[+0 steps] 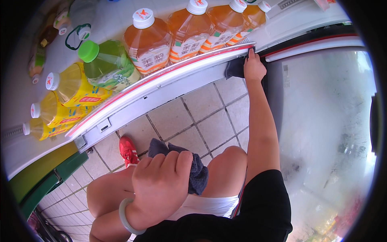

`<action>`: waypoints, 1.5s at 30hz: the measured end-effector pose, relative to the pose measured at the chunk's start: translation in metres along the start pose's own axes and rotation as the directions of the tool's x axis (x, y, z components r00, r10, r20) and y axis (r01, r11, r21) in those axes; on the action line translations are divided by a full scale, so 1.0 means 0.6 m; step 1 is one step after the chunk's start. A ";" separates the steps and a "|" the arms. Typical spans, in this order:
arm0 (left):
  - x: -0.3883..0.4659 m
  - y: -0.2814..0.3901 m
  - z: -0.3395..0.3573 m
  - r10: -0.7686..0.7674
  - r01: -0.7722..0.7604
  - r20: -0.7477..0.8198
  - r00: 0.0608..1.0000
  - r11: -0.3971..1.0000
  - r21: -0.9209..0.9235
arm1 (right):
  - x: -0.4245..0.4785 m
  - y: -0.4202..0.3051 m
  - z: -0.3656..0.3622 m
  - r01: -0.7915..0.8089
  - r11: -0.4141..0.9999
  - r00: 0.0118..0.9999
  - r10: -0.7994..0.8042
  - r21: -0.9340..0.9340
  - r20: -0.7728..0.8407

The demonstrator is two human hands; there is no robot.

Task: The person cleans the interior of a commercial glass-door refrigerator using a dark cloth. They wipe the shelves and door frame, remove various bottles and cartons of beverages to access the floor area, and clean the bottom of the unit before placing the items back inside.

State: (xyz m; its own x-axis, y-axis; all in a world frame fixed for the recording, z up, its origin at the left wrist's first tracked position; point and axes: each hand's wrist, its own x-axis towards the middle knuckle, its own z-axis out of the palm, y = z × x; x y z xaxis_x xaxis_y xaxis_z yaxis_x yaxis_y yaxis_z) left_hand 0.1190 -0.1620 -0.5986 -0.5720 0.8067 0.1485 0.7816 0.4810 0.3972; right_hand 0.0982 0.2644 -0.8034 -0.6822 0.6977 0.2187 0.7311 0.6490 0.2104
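Note:
My left hand [161, 184], with a pale bangle at its wrist, is closed around a crumpled dark grey towelling cloth [198, 175] above my knees. At the right end of the drinks cooler's shelf edge [169, 67], my right hand [255, 68] holds a second dark cloth [235, 69]. That cloth hangs by the cooler's frame, and my fingers partly hide it. Just above this hand ends the red-and-white shelf strip. Along the strip stand large bottles of amber tea [148, 45], one green-capped bottle [108, 65] and several yellow-labelled bottles [80, 87].
An open glass door [326, 127], fogged and smeared, stands close to the right of my right arm. More bottles [83, 31] lie deeper inside the cooler. Below are floor tiles [205, 121] and my red shoe [128, 149]. A green panel [56, 178] is at lower left.

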 end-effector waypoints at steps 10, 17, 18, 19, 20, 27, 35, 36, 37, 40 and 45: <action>-0.009 0.012 -0.003 0.042 -0.041 0.056 0.998 0.999 -0.018 | -0.011 0.030 0.000 0.109 0.934 0.993 -0.115 0.341 -0.004; -0.011 0.012 0.001 0.048 -0.048 0.016 0.999 0.999 0.014 | -0.044 0.003 -0.059 0.039 0.743 0.844 -0.382 0.668 0.377; -0.012 0.013 -0.002 0.037 -0.037 0.005 0.999 0.999 0.014 | -0.041 0.006 -0.056 -0.036 0.749 0.928 -0.220 0.661 0.299; -0.012 0.013 -0.006 0.023 -0.023 -0.005 1.000 1.000 0.014 | -0.034 0.004 -0.052 -0.110 0.740 0.975 -0.048 0.664 0.216; -0.013 0.013 -0.004 0.033 -0.033 -0.002 0.999 0.999 0.010 | -0.036 0.009 -0.054 -0.180 0.674 0.983 0.099 0.717 0.154; -0.016 0.009 -0.004 0.041 -0.041 0.009 0.999 0.999 0.009 | -0.045 -0.105 0.081 -0.126 0.443 0.947 0.320 0.888 -0.026; -0.004 0.016 -0.001 0.066 -0.066 0.016 0.998 0.998 -0.002 | -0.227 -0.161 -0.030 0.591 0.334 0.778 -0.478 0.734 -0.409; -0.002 0.015 0.002 0.072 -0.072 0.025 0.997 0.997 -0.010 | -0.229 -0.158 -0.035 0.631 0.252 0.729 -0.517 0.734 -0.449; -0.001 0.015 0.002 0.074 -0.074 0.033 0.997 0.997 -0.012 | -0.213 -0.151 -0.035 0.528 0.367 0.841 -0.354 0.766 -0.410; -0.001 0.016 0.000 0.069 -0.069 0.014 0.998 0.998 -0.010 | -0.117 -0.100 0.003 0.125 0.590 0.938 0.191 0.798 -0.288; -0.012 0.012 -0.005 0.059 -0.059 0.005 0.998 0.998 -0.005 | -0.079 -0.065 0.097 -0.144 0.916 0.971 0.203 0.375 -0.123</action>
State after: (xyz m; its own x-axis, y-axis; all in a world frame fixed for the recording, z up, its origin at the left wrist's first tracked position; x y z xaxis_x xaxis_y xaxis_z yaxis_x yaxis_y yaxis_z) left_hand 0.1279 -0.1654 -0.5938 -0.5235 0.8356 0.1667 0.8128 0.4310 0.3920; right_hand 0.1022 0.2234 -0.8772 -0.5151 0.7720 0.3724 0.7692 0.6080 -0.1966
